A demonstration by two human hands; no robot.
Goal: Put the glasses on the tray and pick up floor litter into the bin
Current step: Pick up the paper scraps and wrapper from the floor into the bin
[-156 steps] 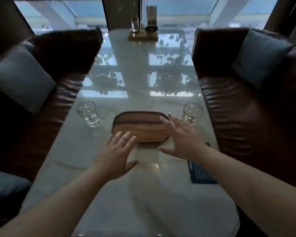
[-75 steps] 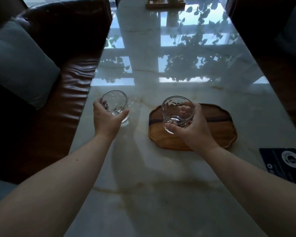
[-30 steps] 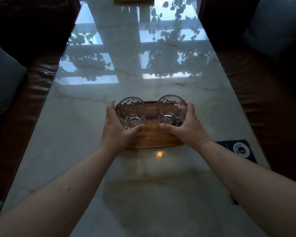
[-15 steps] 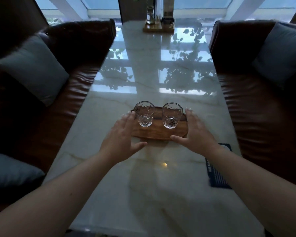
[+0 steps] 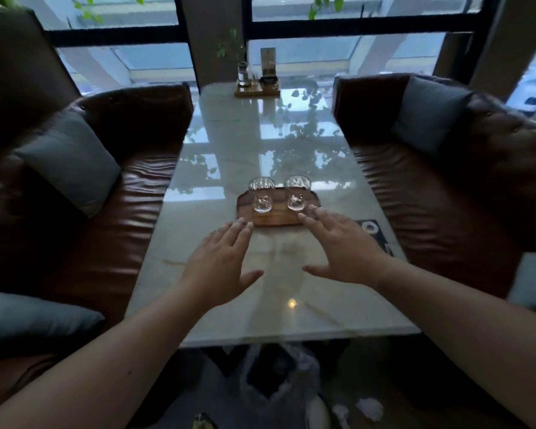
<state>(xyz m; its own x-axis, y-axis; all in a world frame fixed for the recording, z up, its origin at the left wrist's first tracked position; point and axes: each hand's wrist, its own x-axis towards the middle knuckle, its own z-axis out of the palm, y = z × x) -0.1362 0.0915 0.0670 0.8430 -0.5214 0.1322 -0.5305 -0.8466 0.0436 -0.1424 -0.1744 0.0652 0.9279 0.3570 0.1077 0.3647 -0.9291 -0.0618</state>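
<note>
Two clear glasses stand upright side by side on the wooden tray [image 5: 276, 219], the left glass [image 5: 261, 195] and the right glass [image 5: 297, 192]. My left hand [image 5: 222, 263] hovers open above the marble table, short of the tray's near edge. My right hand [image 5: 342, 247] is open too, fingertips near the tray's right front corner, touching nothing. Under the table's near edge a bin lined with a pale plastic bag [image 5: 279, 379] shows. Crumpled white litter [image 5: 369, 408] lies on the floor to its right.
Brown leather sofas with grey cushions flank the marble table [image 5: 217, 308], left [image 5: 112, 230] and right [image 5: 430, 212]. A dark card [image 5: 373, 233] lies near the table's right edge. A small wooden stand with bottles [image 5: 257, 88] sits at the far end by the window.
Both hands set the glasses on the tray, let go and drew back toward me. The view has pulled back and risen, so the bin and floor litter now show.
</note>
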